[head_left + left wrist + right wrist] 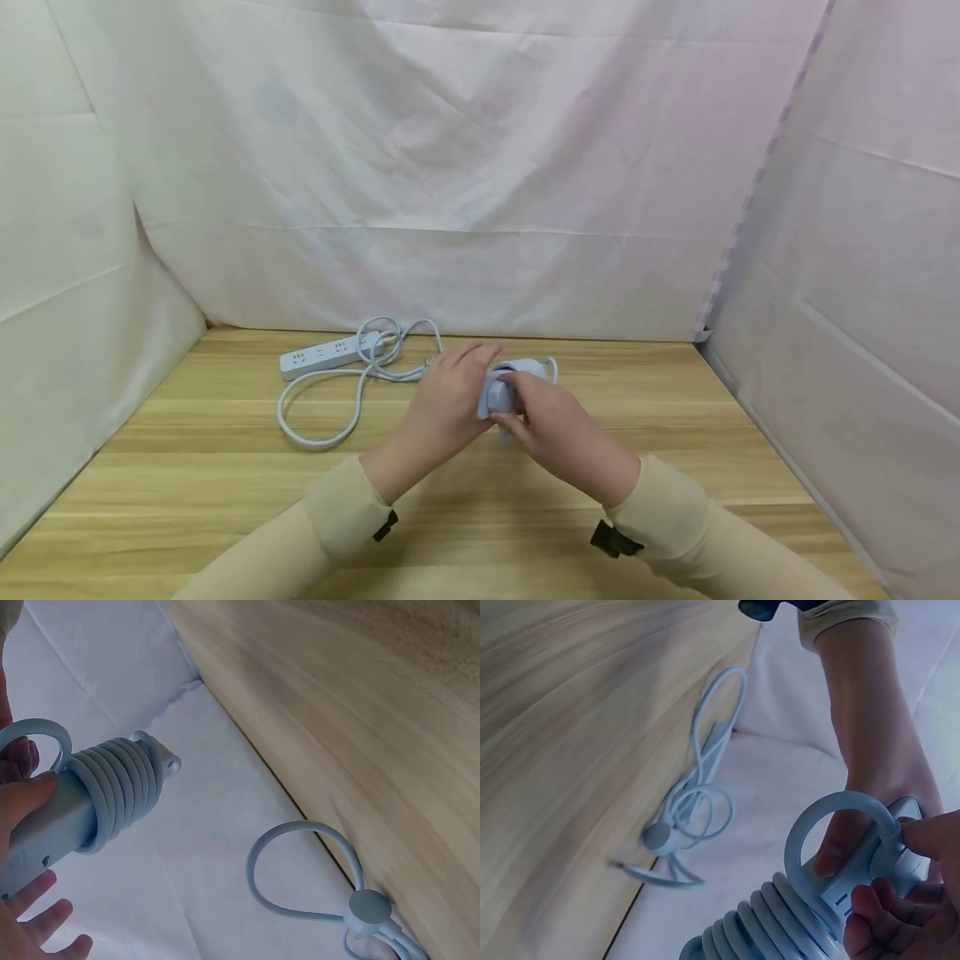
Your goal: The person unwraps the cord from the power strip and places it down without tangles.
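My left hand point(453, 387) grips a pale blue power strip point(56, 821), its thumb on the body and several other fingers stretched out past it. The strip's own cord point(120, 787) is wound in several tight turns around one end. My right hand point(558, 425) pinches the plug point(889, 859) at the end of that cord, close over the strip's socket face. A free loop of cord point(832, 801) arches from the coil to the plug. The plug's prongs are hidden. In the head view, both hands meet above the table and cover much of the strip.
A second pale blue power strip point(322, 357) lies at the back left of the wooden table point(187, 500). Its loose cord point(318, 446) spreads in loops around it, and its round plug point(367, 911) lies left of my hands. White cloth point(420, 167) hangs behind and at both sides.
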{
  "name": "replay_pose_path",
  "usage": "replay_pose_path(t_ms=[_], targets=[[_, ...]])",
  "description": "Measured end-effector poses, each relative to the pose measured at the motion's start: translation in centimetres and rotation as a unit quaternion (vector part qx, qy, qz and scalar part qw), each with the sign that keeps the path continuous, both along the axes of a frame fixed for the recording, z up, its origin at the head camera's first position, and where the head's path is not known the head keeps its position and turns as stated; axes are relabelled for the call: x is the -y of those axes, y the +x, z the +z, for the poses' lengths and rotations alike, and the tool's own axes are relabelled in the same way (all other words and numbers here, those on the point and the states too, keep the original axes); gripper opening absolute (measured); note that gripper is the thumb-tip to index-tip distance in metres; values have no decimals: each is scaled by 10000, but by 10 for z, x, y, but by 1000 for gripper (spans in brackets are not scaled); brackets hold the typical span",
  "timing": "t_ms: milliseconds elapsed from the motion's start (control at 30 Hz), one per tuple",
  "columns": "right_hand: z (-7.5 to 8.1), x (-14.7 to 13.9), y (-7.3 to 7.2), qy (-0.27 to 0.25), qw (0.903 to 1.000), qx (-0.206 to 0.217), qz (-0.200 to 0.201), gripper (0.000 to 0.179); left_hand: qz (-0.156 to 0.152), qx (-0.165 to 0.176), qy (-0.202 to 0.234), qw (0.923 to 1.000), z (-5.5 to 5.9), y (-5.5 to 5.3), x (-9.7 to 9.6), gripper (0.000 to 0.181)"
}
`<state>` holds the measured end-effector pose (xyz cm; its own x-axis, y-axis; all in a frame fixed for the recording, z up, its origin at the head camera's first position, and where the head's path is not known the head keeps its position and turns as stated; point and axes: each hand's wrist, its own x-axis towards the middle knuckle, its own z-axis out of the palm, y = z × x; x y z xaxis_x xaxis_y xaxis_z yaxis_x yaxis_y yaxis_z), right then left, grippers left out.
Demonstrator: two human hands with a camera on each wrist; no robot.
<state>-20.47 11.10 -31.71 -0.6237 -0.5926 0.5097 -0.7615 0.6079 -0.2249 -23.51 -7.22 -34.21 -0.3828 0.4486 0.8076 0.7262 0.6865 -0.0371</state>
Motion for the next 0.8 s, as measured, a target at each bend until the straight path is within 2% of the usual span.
replay_pose_path(t_ms=[267, 433, 667, 800], targets=[[5, 9, 8, -432, 9976, -485, 223, 47, -391, -248, 115, 9989, 13, 9, 11, 52], [7, 11, 11, -610, 9949, -713, 372, 49, -366, -327, 101, 9987, 19, 16, 16, 44], [7, 16, 13, -914, 9884, -1138, 419, 53, -314, -659, 194, 9971, 25, 22, 20, 44], [4, 19, 11, -1081, 9834, -1395, 425, 50, -212, -865, 219, 9958, 27, 23, 20, 41]])
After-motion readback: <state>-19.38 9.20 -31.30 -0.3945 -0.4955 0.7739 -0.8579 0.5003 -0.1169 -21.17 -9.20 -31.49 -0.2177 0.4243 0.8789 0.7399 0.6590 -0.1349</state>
